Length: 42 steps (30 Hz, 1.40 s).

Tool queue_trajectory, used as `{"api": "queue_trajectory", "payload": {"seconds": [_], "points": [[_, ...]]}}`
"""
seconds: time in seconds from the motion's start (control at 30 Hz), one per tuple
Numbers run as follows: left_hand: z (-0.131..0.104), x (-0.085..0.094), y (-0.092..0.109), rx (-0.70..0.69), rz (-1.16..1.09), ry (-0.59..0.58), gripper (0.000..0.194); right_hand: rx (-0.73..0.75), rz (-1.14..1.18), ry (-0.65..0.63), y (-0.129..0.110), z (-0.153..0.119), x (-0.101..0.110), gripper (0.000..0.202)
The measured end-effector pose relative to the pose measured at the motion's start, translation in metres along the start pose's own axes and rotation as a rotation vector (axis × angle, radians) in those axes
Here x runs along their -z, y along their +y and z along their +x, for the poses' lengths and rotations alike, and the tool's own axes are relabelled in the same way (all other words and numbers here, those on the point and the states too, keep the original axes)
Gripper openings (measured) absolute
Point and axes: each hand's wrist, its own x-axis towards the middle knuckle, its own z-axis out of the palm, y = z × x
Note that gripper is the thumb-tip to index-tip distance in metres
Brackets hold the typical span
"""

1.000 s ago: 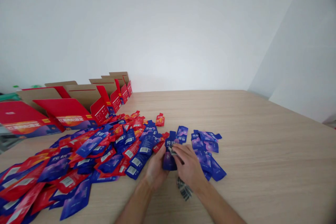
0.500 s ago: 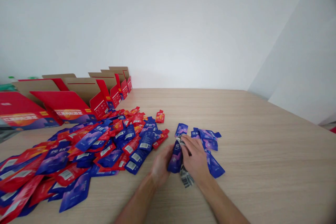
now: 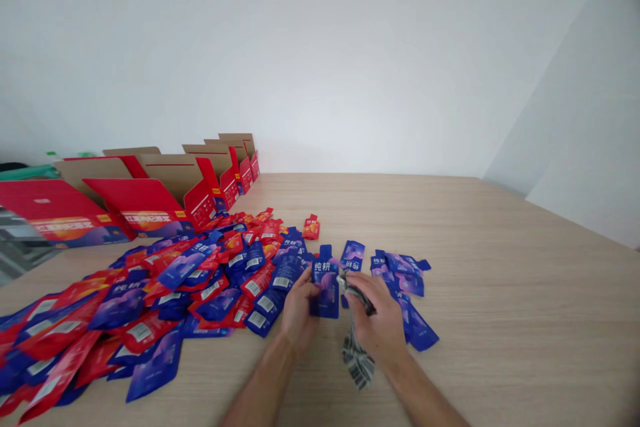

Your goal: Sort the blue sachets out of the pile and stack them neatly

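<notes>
My left hand [image 3: 301, 310] is closed on the left edge of a blue pouch [image 3: 325, 287], which faces me upright with its spout end at the top. In my right hand [image 3: 377, 313] a striped grey-and-white cloth [image 3: 358, 355] is gripped; its loose end hangs below the fingers and a bunched part shows near the thumb. The cloth is just right of the pouch; whether they touch I cannot tell. Behind my hands another blue pouch [image 3: 353, 253] lies on the table. Several more blue pouches [image 3: 407, 273] lie right of my right hand, partly covered by it.
A large heap of red and blue pouches [image 3: 170, 287] covers the table's left side. One red pouch [image 3: 311, 227] lies apart at the heap's far edge. Open red cartons [image 3: 145, 203] stand in a row at the back left. The wooden table [image 3: 525, 293] meets a white wall.
My left hand has turned the blue pouch to face me, its whole front now showing. The right hand with the cloth has drawn off it to the right. The view has shifted slightly.
</notes>
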Motion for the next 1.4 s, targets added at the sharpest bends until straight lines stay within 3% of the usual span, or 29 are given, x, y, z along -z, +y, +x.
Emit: {"api": "queue_trajectory", "payload": {"seconds": [0.07,0.23,0.4,0.6,0.67,0.83,0.9,1.0,1.13,1.23,1.4], "points": [[-0.004,-0.001,0.003,-0.014,0.015,-0.077,0.065,-0.020,0.003,0.033,0.003,0.000,0.000,0.020],[-0.006,-0.003,-0.002,-0.064,0.033,-0.228,0.040,0.079,-0.002,-0.086,-0.002,-0.005,-0.009,0.024],[-0.003,-0.006,-0.010,0.030,-0.086,-0.179,0.022,0.157,-0.091,-0.115,-0.002,-0.008,-0.017,0.029],[-0.008,-0.011,-0.003,0.109,-0.170,-0.196,0.034,0.251,-0.108,-0.316,-0.007,-0.011,-0.020,0.035],[-0.009,-0.011,-0.004,0.139,-0.165,-0.196,0.031,0.247,-0.134,-0.283,-0.003,-0.008,-0.018,0.034],[-0.016,-0.015,-0.008,0.158,-0.125,-0.254,0.036,0.141,-0.256,0.032,0.023,0.004,-0.006,0.027],[-0.018,-0.016,-0.008,0.171,-0.085,-0.284,0.038,0.113,-0.269,0.064,0.028,0.005,-0.005,0.028],[-0.017,-0.013,-0.007,0.156,-0.036,-0.248,0.041,0.140,-0.234,-0.008,0.020,0.002,-0.010,0.031],[-0.009,-0.005,-0.003,0.044,0.045,-0.164,0.042,0.219,-0.133,-0.264,-0.007,-0.009,-0.018,0.038],[-0.003,-0.004,0.007,-0.115,0.254,-0.081,0.041,0.213,-0.064,-0.392,-0.019,-0.013,-0.020,0.035],[0.011,-0.003,0.031,-0.676,0.959,0.125,0.030,0.092,-0.125,-0.277,-0.003,-0.007,-0.011,0.031]]}}
